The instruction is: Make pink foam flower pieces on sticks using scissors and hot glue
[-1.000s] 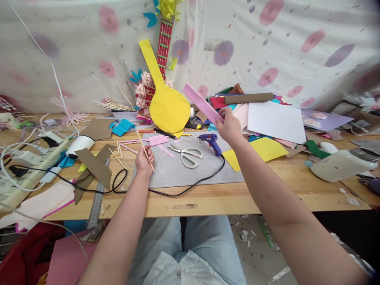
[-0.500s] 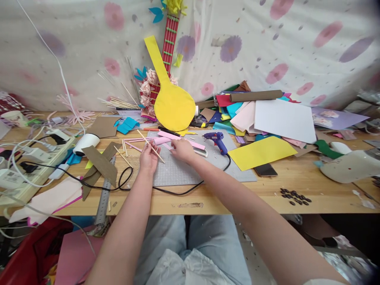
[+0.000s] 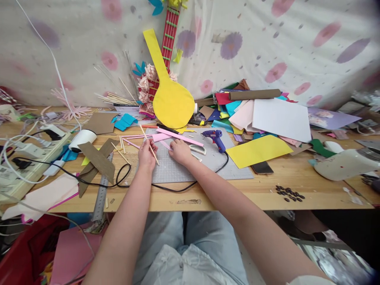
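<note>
My left hand [image 3: 147, 155] is closed around a thin wooden stick [image 3: 153, 152], which slants across its fingers above the left side of the grey cutting mat [image 3: 166, 172]. To its right, my right hand [image 3: 180, 152] has its fingers bent down onto a narrow light-pink strip [image 3: 165, 145]; the fingertips are partly hidden. Behind both hands lies a longer pink strip [image 3: 185, 137], with another pink piece [image 3: 160, 137] beside it. White-handled scissors [image 3: 198, 149] rest just right of my right hand. Thin pink sticks [image 3: 130, 141] lie behind my left hand.
A blue glue gun [image 3: 216, 139] rests on the mat, its black cord [image 3: 178, 190] looping in front of my hands. A yellow banjo-shaped piece [image 3: 173, 103] leans at the back. A yellow sheet [image 3: 258, 151] covers part of a phone [image 3: 263, 168]. Power strips [image 3: 32, 166] stand left.
My right hand has shifted slightly within the pink pieces, and the long pink strip now lies behind it. More of the scissors shows. The left hand still holds the stick, turned steeper.
</note>
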{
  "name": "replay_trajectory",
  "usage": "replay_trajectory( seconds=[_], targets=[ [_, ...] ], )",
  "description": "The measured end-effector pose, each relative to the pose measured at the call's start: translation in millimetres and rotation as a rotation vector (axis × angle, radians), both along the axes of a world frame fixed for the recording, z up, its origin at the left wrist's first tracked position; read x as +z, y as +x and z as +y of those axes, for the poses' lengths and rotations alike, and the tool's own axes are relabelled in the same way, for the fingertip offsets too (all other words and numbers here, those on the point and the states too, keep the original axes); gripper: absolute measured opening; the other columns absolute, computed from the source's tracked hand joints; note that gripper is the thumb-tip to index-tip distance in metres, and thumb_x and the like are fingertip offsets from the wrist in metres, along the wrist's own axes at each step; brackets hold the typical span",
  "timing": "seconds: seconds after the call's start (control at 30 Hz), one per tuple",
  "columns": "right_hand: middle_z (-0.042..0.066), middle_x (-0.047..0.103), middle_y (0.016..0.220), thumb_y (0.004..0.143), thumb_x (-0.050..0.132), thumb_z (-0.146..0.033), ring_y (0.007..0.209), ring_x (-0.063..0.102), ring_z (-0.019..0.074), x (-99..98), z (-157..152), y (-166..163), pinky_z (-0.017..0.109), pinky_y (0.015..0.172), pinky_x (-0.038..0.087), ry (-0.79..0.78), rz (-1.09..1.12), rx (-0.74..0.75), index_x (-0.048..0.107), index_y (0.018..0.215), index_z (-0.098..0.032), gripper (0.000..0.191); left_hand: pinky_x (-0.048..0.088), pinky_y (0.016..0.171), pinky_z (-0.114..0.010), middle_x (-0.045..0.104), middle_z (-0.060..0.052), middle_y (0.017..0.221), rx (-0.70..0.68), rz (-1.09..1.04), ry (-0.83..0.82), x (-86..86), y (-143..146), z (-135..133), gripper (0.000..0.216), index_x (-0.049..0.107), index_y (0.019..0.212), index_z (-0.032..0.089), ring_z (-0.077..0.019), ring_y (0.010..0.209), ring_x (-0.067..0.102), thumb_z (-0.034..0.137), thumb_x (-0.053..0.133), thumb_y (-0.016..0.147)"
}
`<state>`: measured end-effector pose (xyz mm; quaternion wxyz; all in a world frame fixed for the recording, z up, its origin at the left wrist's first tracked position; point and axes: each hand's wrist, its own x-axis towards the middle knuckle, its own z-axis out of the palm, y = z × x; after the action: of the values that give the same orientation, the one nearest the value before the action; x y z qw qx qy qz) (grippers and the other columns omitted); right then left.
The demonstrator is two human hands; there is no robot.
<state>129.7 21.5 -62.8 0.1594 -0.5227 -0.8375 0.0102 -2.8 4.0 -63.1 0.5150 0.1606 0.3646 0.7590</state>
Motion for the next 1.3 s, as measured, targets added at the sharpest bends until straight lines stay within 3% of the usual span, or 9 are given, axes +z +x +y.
replay_trajectory(
  seconds=[0.13, 0.27, 0.4, 0.5, 0.67, 0.77, 0.97, 1.13, 1.3],
  targets=[
    [0.008, 0.061, 0.091, 0.078, 0.044, -0.018, 0.087, 0.052, 0.0195, -1.5, -1, -5, 0.029, 0.075, 0.038, -0.092, 0.042, 0.083, 0.059, 0.084, -0.017, 0.016, 0.043, 0.054, -0.015, 0.053, 0.001, 0.062, -0.033, -0.082, 0.018, -1.3, -5, 0, 0.016, 0.06, 0.072, 0.014, -0.003, 0.053, 0.05, 0.022, 0.049, 0.08],
    [0.005, 0.06, 0.09, 0.074, 0.054, -0.025, 0.085, 0.052, 0.0161, 5.0, -9, 0, 0.027, 0.074, 0.038, -0.148, 0.236, 0.124, 0.057, 0.088, -0.017, 0.016, 0.044, 0.056, -0.017, 0.054, 0.001, 0.065, -0.075, -0.131, 0.043, 0.0, -6, -1, 0.019, 0.061, 0.075, 0.016, -0.004, 0.055, 0.051, 0.025, 0.045, 0.082],
    [0.003, 0.06, 0.091, 0.075, 0.054, -0.038, 0.08, 0.053, 0.0117, 7.4, -19, 3, 0.024, 0.071, 0.04, -0.235, 0.496, 0.241, 0.055, 0.095, -0.018, 0.029, 0.046, 0.068, -0.019, 0.056, 0.001, 0.068, -0.097, -0.13, 0.109, 0.8, 0, -1, 0.014, 0.06, 0.077, 0.018, -0.0042, 0.062, 0.054, 0.026, 0.049, 0.081],
    [0.0, 0.061, 0.082, 0.076, 0.054, -0.032, 0.071, 0.054, 0.0098, 0.7, -23, 0, 0.022, 0.066, 0.039, -0.329, 0.54, 0.287, 0.056, 0.092, -0.018, 0.022, 0.045, 0.077, -0.021, 0.058, -0.001, 0.074, -0.108, -0.069, 0.147, -1.0, 6, 0, 0.01, 0.059, 0.077, 0.017, -0.006, 0.072, 0.056, 0.026, 0.053, 0.079],
    [0.0, 0.062, 0.079, 0.077, 0.049, -0.022, 0.07, 0.053, 0.0104, -9.3, -18, 7, 0.022, 0.065, 0.039, -0.241, 0.579, 0.135, 0.057, 0.084, -0.018, 0.012, 0.044, 0.079, -0.024, 0.059, -0.004, 0.089, -0.068, 0.399, 0.173, -5.4, 7, -2, 0.012, 0.06, 0.083, 0.018, -0.0107, 0.083, 0.055, 0.025, 0.058, 0.073],
    [0.0, 0.062, 0.081, 0.079, 0.047, -0.025, 0.071, 0.054, 0.0111, -9.9, -15, 14, 0.022, 0.065, 0.039, -0.259, 0.596, 0.073, 0.058, 0.086, -0.018, 0.014, 0.042, 0.075, -0.022, 0.056, -0.004, 0.091, 0.154, 0.77, 0.114, -5.1, -4, -4, 0.021, 0.057, 0.086, 0.019, -0.0114, 0.082, 0.053, 0.015, 0.062, 0.066],
    [0.002, 0.061, 0.085, 0.079, 0.048, -0.024, 0.078, 0.053, 0.0132, -10.3, -17, 5, 0.024, 0.069, 0.038, -0.15, 0.36, 0.104, 0.059, 0.083, -0.019, 0.013, 0.039, 0.084, -0.031, 0.051, -0.005, 0.092, 0.564, 1.098, -0.105, -6.6, -39, -3, 0.029, 0.049, 0.084, 0.017, -0.016, 0.087, 0.05, 0.0, 0.048, 0.061],
    [0.004, 0.058, 0.087, 0.081, 0.046, -0.025, 0.084, 0.052, 0.0155, -10.2, -20, -5, 0.025, 0.071, 0.038, -0.092, 0.194, 0.115, 0.06, 0.085, -0.019, 0.015, 0.027, 0.095, -0.046, 0.054, -0.009, 0.094, 0.545, 1.308, -0.308, -15.9, -50, -1, 0.024, 0.054, 0.081, 0.018, -0.0262, 0.102, 0.045, 0.005, 0.05, 0.061],
    [0.006, 0.056, 0.094, 0.08, 0.05, -0.035, 0.09, 0.05, 0.0178, -13.0, -23, -5, 0.027, 0.075, 0.038, -0.049, 0.183, 0.112, 0.057, 0.094, -0.019, 0.023, 0.028, 0.093, -0.046, 0.057, -0.011, 0.097, 0.504, 1.295, -0.385, -17.5, -50, -2, 0.027, 0.056, 0.084, 0.018, -0.027, 0.102, 0.047, 0.005, 0.046, 0.062]
  ],
)
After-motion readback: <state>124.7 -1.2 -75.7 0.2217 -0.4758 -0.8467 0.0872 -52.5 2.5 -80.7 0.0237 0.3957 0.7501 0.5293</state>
